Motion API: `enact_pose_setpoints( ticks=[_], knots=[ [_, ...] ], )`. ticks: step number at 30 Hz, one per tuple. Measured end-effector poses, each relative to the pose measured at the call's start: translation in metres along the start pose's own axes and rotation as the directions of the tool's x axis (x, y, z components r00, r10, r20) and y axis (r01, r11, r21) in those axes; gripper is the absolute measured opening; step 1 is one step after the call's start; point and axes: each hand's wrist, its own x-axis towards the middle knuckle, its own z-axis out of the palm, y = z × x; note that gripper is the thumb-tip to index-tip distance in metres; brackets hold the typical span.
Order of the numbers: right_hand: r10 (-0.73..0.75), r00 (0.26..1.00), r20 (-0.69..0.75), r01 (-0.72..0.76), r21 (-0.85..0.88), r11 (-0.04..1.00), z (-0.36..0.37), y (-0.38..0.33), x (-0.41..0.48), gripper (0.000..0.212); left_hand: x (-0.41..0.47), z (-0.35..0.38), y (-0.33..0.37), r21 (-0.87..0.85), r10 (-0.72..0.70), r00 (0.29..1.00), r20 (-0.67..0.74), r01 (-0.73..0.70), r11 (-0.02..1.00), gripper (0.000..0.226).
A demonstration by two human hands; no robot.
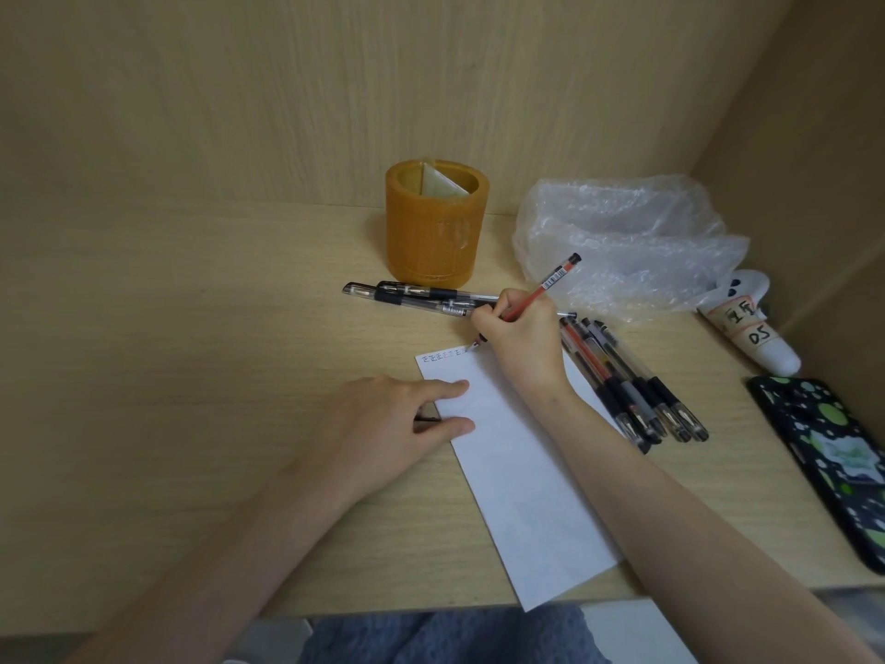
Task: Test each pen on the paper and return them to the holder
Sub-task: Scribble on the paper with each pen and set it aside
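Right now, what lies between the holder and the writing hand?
Head view: capped black pens lie on the desk between the orange holder and the right hand.

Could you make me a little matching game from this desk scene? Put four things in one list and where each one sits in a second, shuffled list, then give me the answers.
Things:
1. red pen
2. pen holder
3. left hand
4. phone

Places:
A. flat on the left edge of the paper
B. at the right edge of the desk
C. gripped in the right hand, tip on the paper
D. upright near the back wall, no pens inside

Pairs: 1-C, 2-D, 3-A, 4-B
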Motion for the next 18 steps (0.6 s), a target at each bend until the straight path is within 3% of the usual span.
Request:
enact_pose_setpoints(
  ticks=[10, 18],
  knots=[
    [0.020, 1.000, -0.016, -0.019, 0.012, 1.000, 0.000, -0.002, -0.001, 0.040, 0.000, 0.001, -0.001, -0.011, 0.000, 1.000, -0.006, 0.000, 1.000, 0.048],
    [0.145, 0.982, -0.117, -0.077, 0.457, 0.886, -0.015, -0.015, 0.003, 0.045, 0.000, -0.001, 0.000, -0.016, 0.023, 1.000, 0.012, -0.023, 1.000, 0.048]
  ],
)
